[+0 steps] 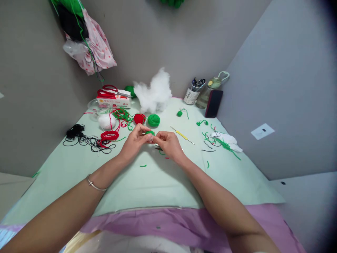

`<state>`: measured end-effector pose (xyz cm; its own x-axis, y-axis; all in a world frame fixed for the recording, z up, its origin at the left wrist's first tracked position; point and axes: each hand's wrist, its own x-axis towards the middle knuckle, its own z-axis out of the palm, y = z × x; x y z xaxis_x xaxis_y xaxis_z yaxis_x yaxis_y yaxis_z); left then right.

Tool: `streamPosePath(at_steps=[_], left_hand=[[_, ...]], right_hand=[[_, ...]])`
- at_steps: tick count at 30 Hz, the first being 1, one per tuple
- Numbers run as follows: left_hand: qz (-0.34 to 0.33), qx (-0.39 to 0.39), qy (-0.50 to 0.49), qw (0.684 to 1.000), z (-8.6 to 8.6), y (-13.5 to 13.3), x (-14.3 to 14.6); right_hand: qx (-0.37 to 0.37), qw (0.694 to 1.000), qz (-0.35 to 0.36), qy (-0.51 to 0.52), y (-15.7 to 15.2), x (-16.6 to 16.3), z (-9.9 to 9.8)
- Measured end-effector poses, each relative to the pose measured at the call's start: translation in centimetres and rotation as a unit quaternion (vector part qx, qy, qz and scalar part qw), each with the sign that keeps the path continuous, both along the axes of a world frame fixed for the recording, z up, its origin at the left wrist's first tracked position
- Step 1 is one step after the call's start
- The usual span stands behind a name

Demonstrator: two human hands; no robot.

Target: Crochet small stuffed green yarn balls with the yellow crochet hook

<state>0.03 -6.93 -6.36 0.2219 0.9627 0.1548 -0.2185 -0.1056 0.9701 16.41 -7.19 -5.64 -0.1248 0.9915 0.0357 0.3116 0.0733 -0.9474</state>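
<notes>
My left hand and my right hand meet over the middle of the pale green table cover. Both pinch a small green crocheted piece held between their fingertips. The fingers of each hand are curled closed around it. A bracelet sits on my left wrist. A yellow-handled crochet hook lies on the cover just right of my right hand, apart from it.
Behind the hands lie a green yarn ball, a red piece, red yarn, black thread, white stuffing, red scissors on a box, a pen jar, a bottle, a dark phone and yarn scraps.
</notes>
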Motion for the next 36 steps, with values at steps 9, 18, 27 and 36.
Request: streamPosePath(at_steps=[9, 18, 27, 36], left_hand=[[0.009, -0.013, 0.007, 1.000, -0.5, 0.3, 0.5], [0.099, -0.020, 0.003, 0.995, -0.9, 0.4, 1.4], [0.043, -0.078, -0.017, 0.996, -0.7, 0.3, 1.0], [0.052, -0.087, -0.029, 0.994, -0.7, -0.2, 1.2]], right_hand=[[0.002, 0.999, 0.037, -0.023, -0.7, 0.0, 1.0], [0.046, 0.995, 0.048, -0.078, -2.1, -0.6, 1.8], [0.155, 0.982, 0.107, 0.024, -1.6, 0.4, 2.5], [0.079, 0.983, 0.066, -0.153, -0.4, 0.8, 0.9]])
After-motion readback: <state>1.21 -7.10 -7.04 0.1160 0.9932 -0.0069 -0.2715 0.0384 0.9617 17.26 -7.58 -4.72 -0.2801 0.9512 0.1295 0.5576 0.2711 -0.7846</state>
